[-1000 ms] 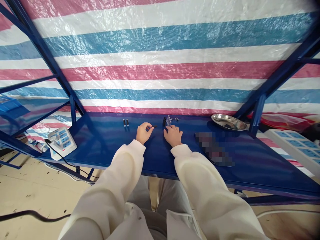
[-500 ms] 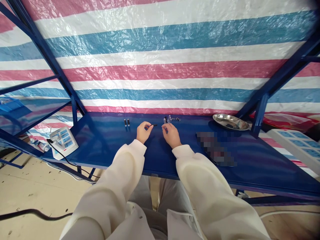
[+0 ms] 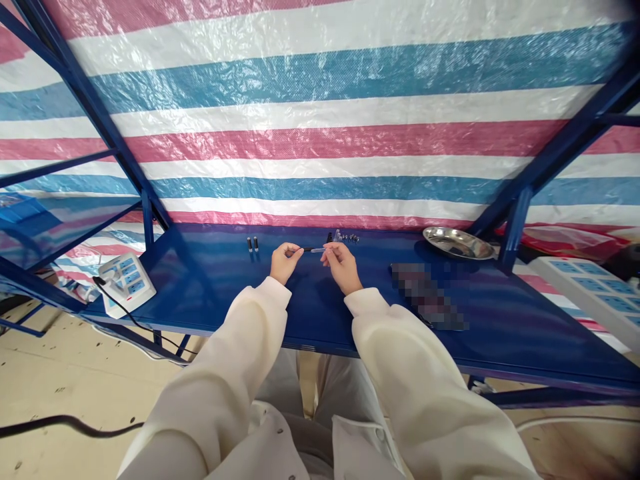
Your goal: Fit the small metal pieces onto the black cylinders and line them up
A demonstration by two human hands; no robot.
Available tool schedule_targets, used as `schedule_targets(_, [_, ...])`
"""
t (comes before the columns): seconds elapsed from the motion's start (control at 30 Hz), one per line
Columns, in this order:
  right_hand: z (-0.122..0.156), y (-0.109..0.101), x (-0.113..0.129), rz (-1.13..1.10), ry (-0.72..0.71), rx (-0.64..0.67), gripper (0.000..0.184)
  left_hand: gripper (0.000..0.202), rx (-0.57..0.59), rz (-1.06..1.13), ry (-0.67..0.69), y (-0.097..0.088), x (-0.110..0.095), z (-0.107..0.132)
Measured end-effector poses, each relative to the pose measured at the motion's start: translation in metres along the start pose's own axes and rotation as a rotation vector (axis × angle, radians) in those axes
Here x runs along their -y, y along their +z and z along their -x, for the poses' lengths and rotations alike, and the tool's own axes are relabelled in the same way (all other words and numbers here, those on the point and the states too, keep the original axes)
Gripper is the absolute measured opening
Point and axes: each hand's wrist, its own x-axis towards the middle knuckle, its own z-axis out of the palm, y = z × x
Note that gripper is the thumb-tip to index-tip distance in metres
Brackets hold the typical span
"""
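My left hand (image 3: 285, 263) pinches a thin black rod-like part (image 3: 307, 250) between thumb and fingers. A slim clear tube (image 3: 318, 251) is pinched in my right hand (image 3: 343, 268). The two pieces point at each other in a line above the blue table, their ends meeting or nearly so. Just beyond my right hand lie small black pieces (image 3: 329, 237), clear pieces (image 3: 338, 236) and several shiny silver pieces (image 3: 354, 239). Left of my left hand, two short black cylinders with pale ends (image 3: 253, 245) stand side by side.
A round metal dish (image 3: 459, 243) is at the back right of the blue table (image 3: 200, 287). Nearer on that side lies a dark, blurred-out object (image 3: 427, 297). A white power strip (image 3: 127, 285) with a black cable sits at the left end. Striped sheeting (image 3: 320, 147) hangs behind.
My right hand has picked up a clear tube from beside the small parts and brought it to the end of the black part. My left hand has hardly moved.
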Motion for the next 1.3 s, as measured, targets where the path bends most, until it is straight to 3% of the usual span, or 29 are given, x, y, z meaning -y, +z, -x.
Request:
schedule_targets(0.23, [-0.004, -0.003, -0.001, -0.113, 0.092, -0.117, 0.034, 0.028, 0.029, 0.118, -0.061, 0.001, 0.000, 0.000])
schedule_targets(0.5, [-0.006, -0.005, -0.005, -0.243, 0.187, -0.074, 0.032, 0.033, 0.141, 0.181, -0.082, 0.001, -0.006, 0.002])
schedule_targets(0.73, [-0.005, -0.003, -0.005, -0.220, 0.174, -0.084, 0.036, 0.035, 0.205, 0.236, -0.097, 0.002, -0.006, 0.004])
schedule_targets(0.87, [-0.003, -0.001, -0.006, -0.130, 0.138, -0.028, 0.040, 0.036, 0.251, 0.218, -0.075, 0.004, -0.004, 0.006])
schedule_targets(1.03, [0.002, 0.000, -0.007, 0.011, 0.073, 0.026, 0.043, 0.034, 0.219, 0.191, -0.057, 0.004, -0.007, 0.006])
schedule_targets(1.3, [0.001, -0.001, -0.014, 0.106, 0.083, 0.100, 0.045, 0.028, 0.186, 0.087, 0.018, 0.004, -0.011, 0.008])
